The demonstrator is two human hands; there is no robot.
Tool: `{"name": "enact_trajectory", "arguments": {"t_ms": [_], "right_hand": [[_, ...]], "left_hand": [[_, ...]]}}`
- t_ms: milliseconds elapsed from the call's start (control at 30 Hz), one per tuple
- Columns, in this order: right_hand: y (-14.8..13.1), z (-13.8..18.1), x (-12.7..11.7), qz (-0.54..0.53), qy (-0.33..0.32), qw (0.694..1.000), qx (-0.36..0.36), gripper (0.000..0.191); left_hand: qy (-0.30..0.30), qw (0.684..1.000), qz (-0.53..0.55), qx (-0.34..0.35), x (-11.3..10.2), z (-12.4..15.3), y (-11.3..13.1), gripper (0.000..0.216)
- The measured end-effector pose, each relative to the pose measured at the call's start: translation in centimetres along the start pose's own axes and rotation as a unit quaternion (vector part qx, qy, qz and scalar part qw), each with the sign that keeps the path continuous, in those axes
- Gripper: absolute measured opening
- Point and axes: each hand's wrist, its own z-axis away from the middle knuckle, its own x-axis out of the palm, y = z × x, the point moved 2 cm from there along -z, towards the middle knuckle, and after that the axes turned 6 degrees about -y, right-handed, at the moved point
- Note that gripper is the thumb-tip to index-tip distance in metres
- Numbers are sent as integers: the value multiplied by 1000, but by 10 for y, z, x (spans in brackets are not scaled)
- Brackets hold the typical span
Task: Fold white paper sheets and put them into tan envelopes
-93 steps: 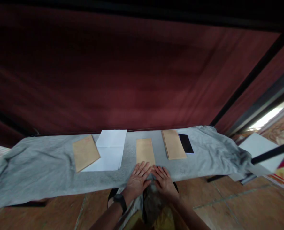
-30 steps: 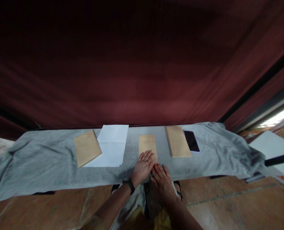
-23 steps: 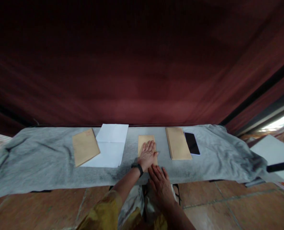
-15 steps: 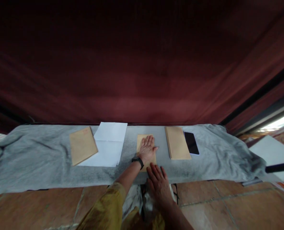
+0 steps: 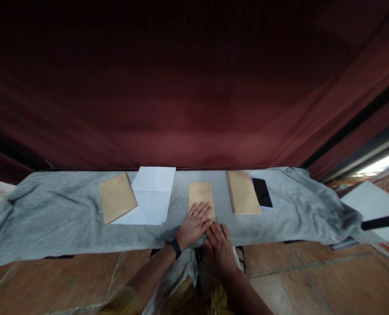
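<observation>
A brown paper envelope (image 5: 201, 190) lies flat on the grey cloth in front of me, its far end uncovered. My left hand (image 5: 196, 222), with a dark band at the wrist, rests flat over its near part, fingers stretched out. Beside it, my right hand (image 5: 219, 245) lies with fingers extended at the envelope's near right corner, its fingertips close to my left thumb. Neither hand grips anything. To the right sits a stack of brown envelopes (image 5: 245, 193). Another brown envelope (image 5: 117, 199) on the left overlaps white paper sheets (image 5: 153, 197) that bear a fold crease.
The grey cloth (image 5: 66, 218) covers a long narrow surface. A dark-screened phone (image 5: 262, 193) lies against the right stack. Behind rises a dark red fabric wall (image 5: 194, 148). At far right are a white sheet (image 5: 374, 205) and a black bar (image 5: 383, 221). Tiled floor (image 5: 279, 262) shows below.
My left hand has slid toward me along the envelope, baring its far end. My right hand has stayed near the envelope's near edge. The view has shifted slightly.
</observation>
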Motion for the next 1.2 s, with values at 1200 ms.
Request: {"name": "enact_trajectory", "arguments": {"t_ms": [1200], "right_hand": [[26, -141, 12, -4, -19, 985, 171, 58]], "left_hand": [[39, 997, -32, 54, 1, 84, -3, 54]]}}
